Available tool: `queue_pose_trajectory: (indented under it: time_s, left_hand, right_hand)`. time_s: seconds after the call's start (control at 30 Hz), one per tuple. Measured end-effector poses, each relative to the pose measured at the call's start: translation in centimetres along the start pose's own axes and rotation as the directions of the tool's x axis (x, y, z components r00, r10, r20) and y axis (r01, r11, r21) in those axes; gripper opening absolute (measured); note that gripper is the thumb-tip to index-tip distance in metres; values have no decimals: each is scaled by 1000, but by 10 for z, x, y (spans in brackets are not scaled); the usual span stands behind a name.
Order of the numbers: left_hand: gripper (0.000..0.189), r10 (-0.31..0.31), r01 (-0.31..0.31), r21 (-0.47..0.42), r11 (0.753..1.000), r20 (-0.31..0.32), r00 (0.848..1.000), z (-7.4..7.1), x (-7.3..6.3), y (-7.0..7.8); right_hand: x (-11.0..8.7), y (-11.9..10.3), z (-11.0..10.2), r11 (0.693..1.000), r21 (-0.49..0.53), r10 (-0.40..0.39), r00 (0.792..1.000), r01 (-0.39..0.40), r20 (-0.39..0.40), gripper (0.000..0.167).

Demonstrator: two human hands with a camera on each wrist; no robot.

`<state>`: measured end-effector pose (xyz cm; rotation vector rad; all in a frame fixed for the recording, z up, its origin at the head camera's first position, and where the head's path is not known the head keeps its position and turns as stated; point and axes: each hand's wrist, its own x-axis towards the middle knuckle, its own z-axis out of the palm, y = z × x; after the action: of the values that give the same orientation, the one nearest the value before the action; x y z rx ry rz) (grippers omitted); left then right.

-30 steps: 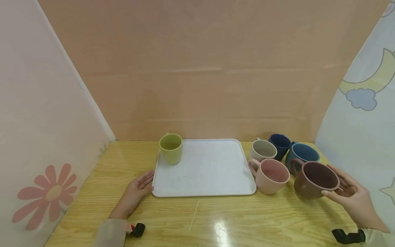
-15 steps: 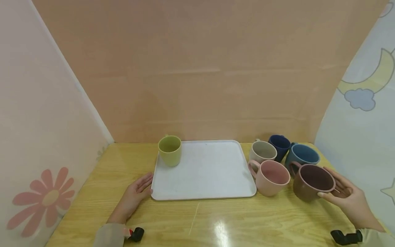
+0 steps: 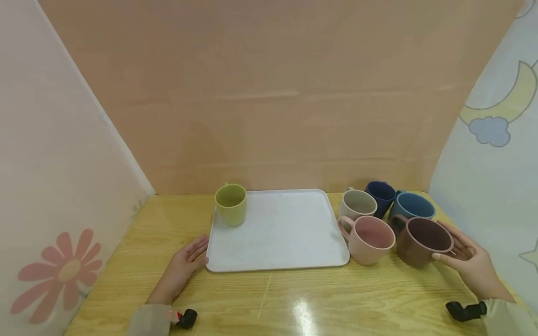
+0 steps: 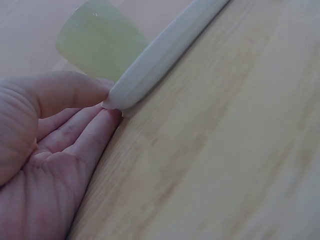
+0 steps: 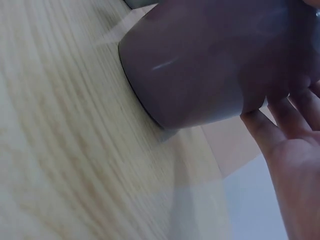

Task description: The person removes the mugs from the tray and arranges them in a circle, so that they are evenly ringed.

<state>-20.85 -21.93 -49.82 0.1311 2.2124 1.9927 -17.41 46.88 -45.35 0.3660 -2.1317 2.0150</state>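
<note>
With my right hand (image 3: 472, 263) I grip a dark brown mug (image 3: 414, 249) by its right side, thumb on the near side and fingers behind. Its handle points left toward the blue mug (image 3: 414, 206). In the right wrist view its base is at the wooden table, touching or barely above it. My left hand (image 3: 178, 270) holds the left edge of a white tray (image 3: 279, 238). Seen from the left wrist, the thumb lies on the tray's rim (image 4: 160, 57) and the fingertips meet it from below. A yellow-green mug (image 3: 232, 210) stands upright at the tray's back left.
Left of the brown mug stands a pink mug (image 3: 365, 249), close to the tray's right edge. Behind it are a beige mug (image 3: 350, 212) and a navy mug (image 3: 380, 196). A brown backdrop (image 3: 273, 121) closes off the back, with printed panels on both sides.
The brown mug, in my right hand, has shifted slightly left and back, closer to the blue mug. My left hand has kept its place at the tray.
</note>
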Motion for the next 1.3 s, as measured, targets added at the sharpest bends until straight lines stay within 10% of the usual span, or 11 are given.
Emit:
queue_pose_trajectory:
  time_s: [0.5, 0.6, 0.67, 0.77, 0.87, 1.1, 1.3]
  left_hand:
    - [70, 13, -13, -2, 1000, 2, 1000, -1, 0, 0]
    - [71, 0, 0, 6, 1000, -7, 1000, -2, -1, 1]
    - [71, -4, 4, 6, 1000, -6, 1000, -3, -1, 1]
    - [70, 6, -6, 1, 1000, -8, 1000, -3, -2, 1]
    - [70, 22, -22, -6, 1000, -6, 1000, -4, -2, 0]
    - [71, 34, -34, -3, 999, 1, 999, -2, -1, -1]
    - [69, 57, -57, -2, 998, 5, 998, 0, 0, -2]
  right_hand:
    - [22, 9, -14, 957, 265, -182, 956, 119, 231, 72]
    - [18, -5, -8, 990, -72, -118, 991, 123, 67, 60]
    - [18, -21, 1, 946, -319, -94, 988, 51, -120, 50]
    - [23, -44, 25, 870, -487, -125, 924, -72, -361, 37]
    - [32, -63, 52, 893, -446, -164, 877, -63, -452, 27]
    - [46, -86, 119, 968, -212, -204, 908, 132, -366, 22]
    - [55, -86, 170, 934, -246, -304, 936, 257, -176, 24]
